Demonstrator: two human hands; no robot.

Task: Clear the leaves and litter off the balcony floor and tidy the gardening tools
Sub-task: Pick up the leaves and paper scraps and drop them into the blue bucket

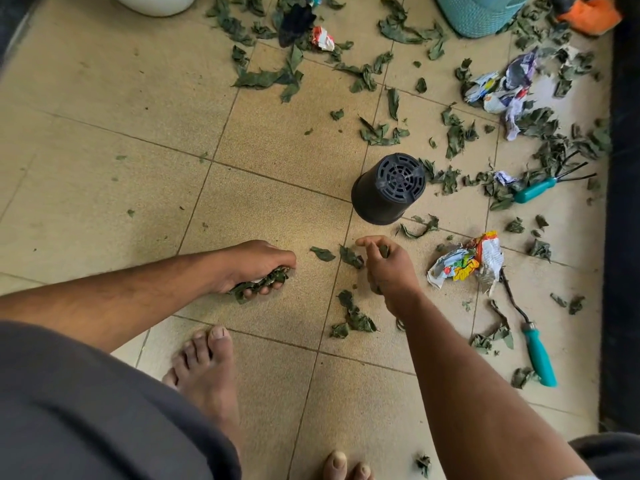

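Beige floor tiles [104, 109] stretch under me, swept bare on the left and strewn with dry green leaves [381, 74] to the far right. My left hand [258, 263] is clenched around a bunch of leaves [266, 281], knuckles up, low over the tile. My right hand [388, 265] pinches a small leaf between thumb and curled fingers, just beside two loose leaves [337, 255] lying between my hands. Just beyond it a black plastic pot [388, 190] lies on its side, its slotted base facing me. Right of my right hand sits a crumpled printed wrapper [467, 263], and near it a teal-handled tool [535, 348] lies along the tile. Farther right a teal-handled hand rake [550, 184] rests among leaves, with more crumpled paper [502, 88] beyond. My bare foot [204, 368] is planted near my left hand.
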